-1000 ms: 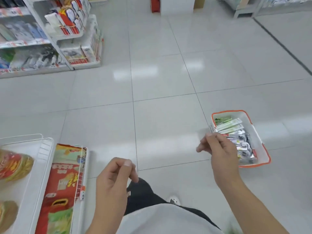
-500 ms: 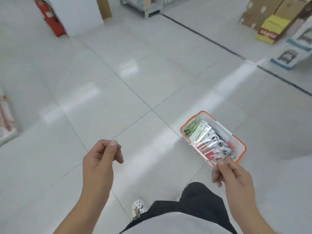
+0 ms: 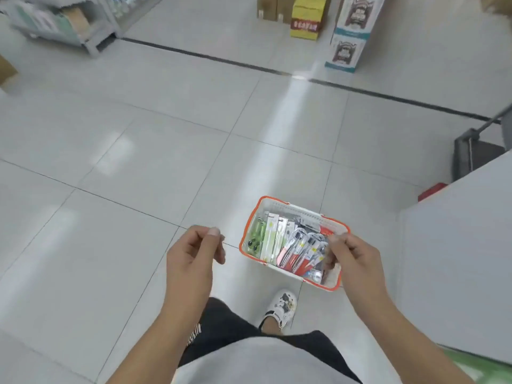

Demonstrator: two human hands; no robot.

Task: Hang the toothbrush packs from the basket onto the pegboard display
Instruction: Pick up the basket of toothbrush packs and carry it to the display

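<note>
Below, both hands (image 3: 353, 259) hover above the basketed toothbrush packs (image 3: 300, 250).

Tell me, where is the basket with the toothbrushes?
The basket sits on the tiled floor, low and right of centre in the head view, just past the white shoe, under the right hand.

shelf unit (image 3: 55, 26) blurred, cropped, right fingers (image 3: 336, 241) perhaps touching packs (image 3: 302, 252)
</note>
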